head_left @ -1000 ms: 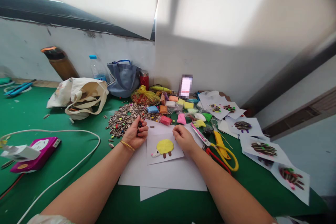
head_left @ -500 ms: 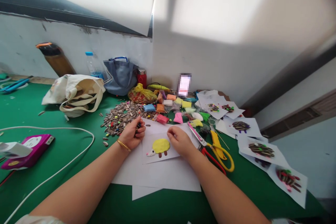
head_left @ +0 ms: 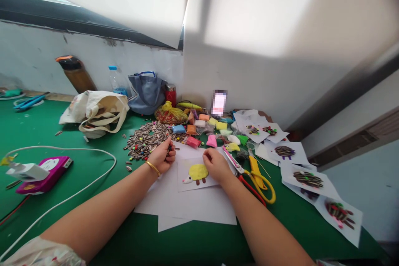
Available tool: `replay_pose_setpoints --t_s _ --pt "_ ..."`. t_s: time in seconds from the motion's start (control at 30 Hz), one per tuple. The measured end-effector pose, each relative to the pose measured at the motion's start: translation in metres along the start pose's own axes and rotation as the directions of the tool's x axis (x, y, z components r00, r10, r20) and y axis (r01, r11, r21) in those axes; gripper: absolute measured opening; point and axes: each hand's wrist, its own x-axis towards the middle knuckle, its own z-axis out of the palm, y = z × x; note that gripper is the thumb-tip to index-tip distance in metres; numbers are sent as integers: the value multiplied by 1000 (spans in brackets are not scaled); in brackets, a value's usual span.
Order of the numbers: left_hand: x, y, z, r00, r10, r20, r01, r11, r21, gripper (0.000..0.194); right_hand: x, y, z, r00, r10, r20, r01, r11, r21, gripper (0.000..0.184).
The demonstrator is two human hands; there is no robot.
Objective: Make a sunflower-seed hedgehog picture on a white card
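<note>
My left hand (head_left: pixel 164 157) is closed, its fingers curled over sunflower seeds that show dark between them. It hovers beside the heap of sunflower seeds (head_left: pixel 146 139), which has small coloured balls mixed in. My right hand (head_left: pixel 215 166) is closed too, thumb and fingers together at the right side of a yellow clay hedgehog (head_left: pixel 198 171). Whether anything is pinched there I cannot see. The hedgehog has a white face, pink nose and brown feet, and bears no seeds. It lies on a small white card (head_left: pixel 187 187) over larger white sheets (head_left: pixel 162 205).
Scissors (head_left: pixel 262 189) and a yellow cutter (head_left: pixel 256 170) lie right of my right hand. Packets of coloured clay (head_left: pixel 193 141) and a phone (head_left: pixel 219 104) are behind. Finished seed hedgehog cards (head_left: pixel 308 178) line the right; bags (head_left: pixel 146 91) and a purple power strip (head_left: pixel 46 174) are left.
The view has turned slightly left. The card with the clay hedgehog sits a little further right, closer to my right hand. Both hands keep much the same closed pose.
</note>
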Motion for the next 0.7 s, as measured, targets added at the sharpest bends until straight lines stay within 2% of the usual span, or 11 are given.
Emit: replay_pose_setpoints --t_s 0.2,0.27,0.33,0.4,0.47,0.6,0.7 --pt "-7 0 -3 995 82 54 -91 978 188 27 0 0 -1 998 55 -17 -54 997 58 13" --pt "-8 -1 -5 991 119 54 -130 951 281 26 -1 -1 -1 994 106 42 -112 974 197 14" --pt "-9 -2 -8 986 152 65 -165 909 382 24 -1 -1 0 973 165 164 -217 896 386 16" --pt "-9 -2 -11 980 178 91 -200 855 479 23 -1 -2 0 946 205 251 -311 794 523 20" --pt "-10 -3 -14 972 199 122 -233 802 549 23 0 -3 -3 940 231 249 -336 740 583 24" --pt "-9 -6 -18 960 226 165 -277 687 672 23 1 -4 -8 949 261 176 -314 743 591 26" --pt "-10 -9 -18 915 286 284 -393 478 786 14 1 -5 -9 946 255 199 -323 718 617 25"
